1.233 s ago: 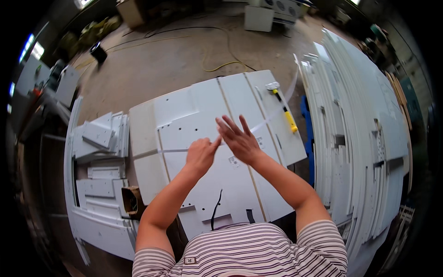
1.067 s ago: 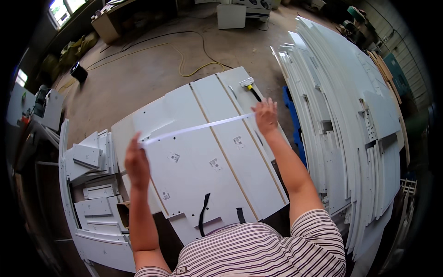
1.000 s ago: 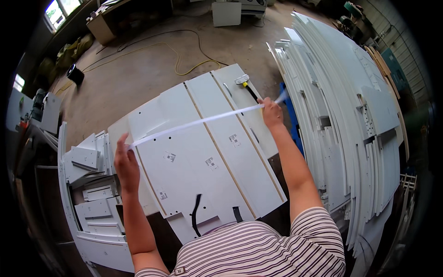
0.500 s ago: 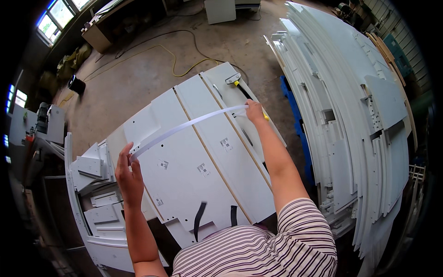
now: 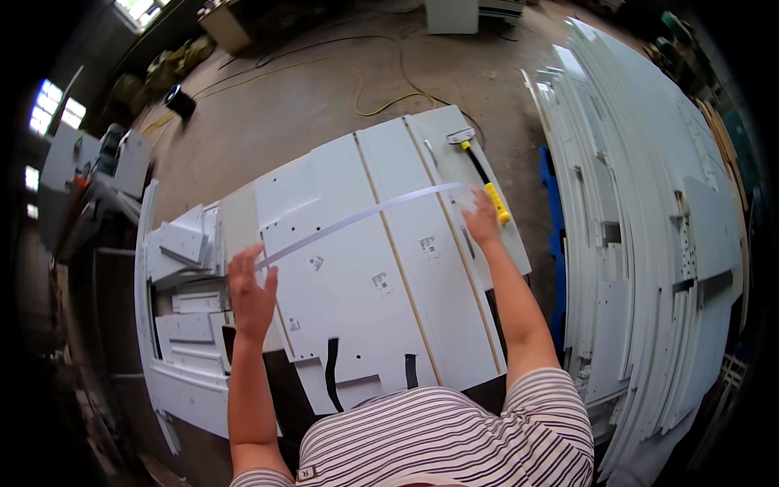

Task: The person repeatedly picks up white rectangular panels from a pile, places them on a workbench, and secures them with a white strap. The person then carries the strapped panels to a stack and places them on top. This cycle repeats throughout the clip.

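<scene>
White strap (image 5: 349, 221) arches across the white panels (image 5: 345, 304) from nine to two o'clock. The left hand (image 5: 252, 297), at its nine-o'clock end, has thumb and fingers apart; whether the right hand (image 5: 484, 221), at two o'clock, grips it, I cannot tell. At ten o'clock, on the floor (image 5: 284, 105), stands a black bucket (image 5: 180, 102), its contents too dark to tell.

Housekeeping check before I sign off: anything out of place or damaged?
No spill or damage visible. In the side pile at left, a small white board lies slanted, out of line with pieces below. The yellow-handled tool lies loose on the panels near the right hand.
</scene>
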